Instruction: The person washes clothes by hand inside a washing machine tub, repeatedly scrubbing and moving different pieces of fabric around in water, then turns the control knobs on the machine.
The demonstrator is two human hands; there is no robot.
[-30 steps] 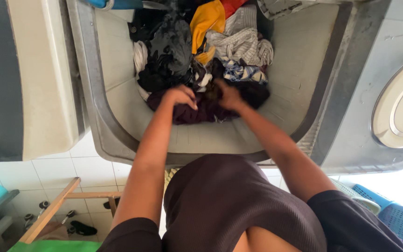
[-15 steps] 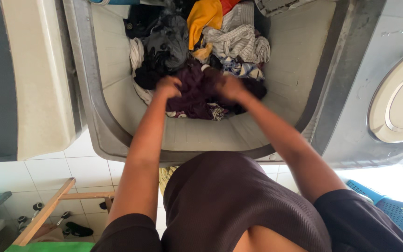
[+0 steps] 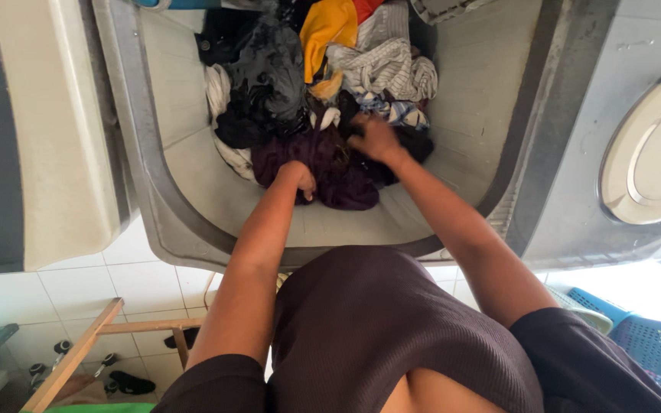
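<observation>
overhead, the washer tub (image 3: 193, 222) took up most of the view, its grey rim curving round a heap of laundry. to its right sat the round lid (image 3: 652, 153) of a second tub, and low at the right edge a blue basket (image 3: 652, 344) stood on the tiled floor (image 3: 78, 291). a wooden frame (image 3: 78, 356) showed at the lower left.

inside the tub the heap (image 3: 269, 84) held a dark grey garment, a yellow cloth (image 3: 327, 30), a striped white piece (image 3: 384, 65) and, nearest the person, a dark purple garment (image 3: 323, 172) lying on the tub's near slope.

the left hand (image 3: 300, 177) was clenched on the near edge of the purple garment, its grip closed round a fold. the right hand (image 3: 372, 139) pressed on the same garment's far side, just below the striped piece; whether its grip was closed on cloth i could not tell, since the fingers were buried in fabric.

as a judgement, the garment lay tangled with its neighbours, so a pull could have dragged the striped piece or small items along, or dropped wet cloth over the rim onto the floor.
</observation>
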